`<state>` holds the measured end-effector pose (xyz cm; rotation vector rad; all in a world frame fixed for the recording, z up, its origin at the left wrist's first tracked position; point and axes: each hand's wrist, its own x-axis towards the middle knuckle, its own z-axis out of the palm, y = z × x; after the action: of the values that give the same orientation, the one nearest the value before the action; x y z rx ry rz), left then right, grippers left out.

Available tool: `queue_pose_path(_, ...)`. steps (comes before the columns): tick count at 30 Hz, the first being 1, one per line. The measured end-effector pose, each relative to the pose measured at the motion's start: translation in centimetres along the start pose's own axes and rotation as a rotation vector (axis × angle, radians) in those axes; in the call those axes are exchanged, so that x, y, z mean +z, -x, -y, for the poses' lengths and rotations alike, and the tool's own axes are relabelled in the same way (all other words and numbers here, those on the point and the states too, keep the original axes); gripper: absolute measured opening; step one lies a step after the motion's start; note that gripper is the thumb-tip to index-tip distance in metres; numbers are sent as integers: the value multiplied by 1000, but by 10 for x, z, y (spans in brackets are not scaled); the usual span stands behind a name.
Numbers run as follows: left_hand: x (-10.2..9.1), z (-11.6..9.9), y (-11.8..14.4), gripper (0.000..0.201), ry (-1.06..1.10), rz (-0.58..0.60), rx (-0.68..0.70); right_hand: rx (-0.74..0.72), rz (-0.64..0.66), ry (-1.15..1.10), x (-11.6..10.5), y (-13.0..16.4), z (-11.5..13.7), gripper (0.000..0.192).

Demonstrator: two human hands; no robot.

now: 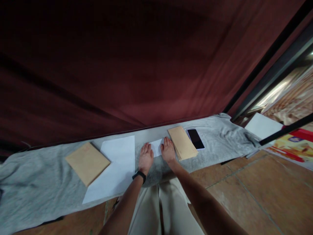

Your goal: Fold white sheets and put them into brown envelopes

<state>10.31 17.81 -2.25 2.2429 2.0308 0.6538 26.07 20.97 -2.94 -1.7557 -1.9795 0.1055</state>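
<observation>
My left hand (146,157) and my right hand (168,149) lie flat, palms down, on a small folded white paper (156,147) on a grey cloth (34,182). The fingers of both hands are together and press the paper from either side. A black band sits on my left wrist. Just right of my right hand lies a stack of brown envelopes (182,142). Left of my left hand is a large white sheet (114,166).
A second brown envelope stack (87,162) rests on the white sheet's left edge. A black phone (195,138) lies right of the envelopes. A dark red curtain (122,65) hangs behind. Tiled floor (256,189), white paper (262,125) and a colourful box (293,147) are at right.
</observation>
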Motion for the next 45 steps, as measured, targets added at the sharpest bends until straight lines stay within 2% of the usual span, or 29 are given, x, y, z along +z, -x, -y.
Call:
queue_pose_path(5,0,2,1,49,-14,8,8,17,25,-2,1,0,-1,54)
queue_pose_path(10,0,7,3,59,2,34,11,-2,32,-15,-2,0,-5,55)
queue_pose_path(13,0,7,0,60,24,42,0,-71,13,-45,-4,4,2,54)
queue_pose_path(16,-2,4,0,55,39,46,17,-200,32,-116,-4,13,18,50)
queue_pose_path(20,-4,-2,23,53,9,58,80,-260,90,-123,-2,29,29,47)
queue_pose_path(25,-7,-8,72,60,-74,52,60,-238,86,-39,-8,44,7,49)
queue_pose_path(28,-10,-13,88,65,-91,13,28,-213,54,-4,-12,48,-6,51)
queue_pose_path(35,-16,-21,89,63,-71,-9,-6,-216,9,51,-12,52,-7,53)
queue_pose_path(45,-12,-18,89,64,-38,-4,-18,-193,-14,79,-9,54,-7,55)
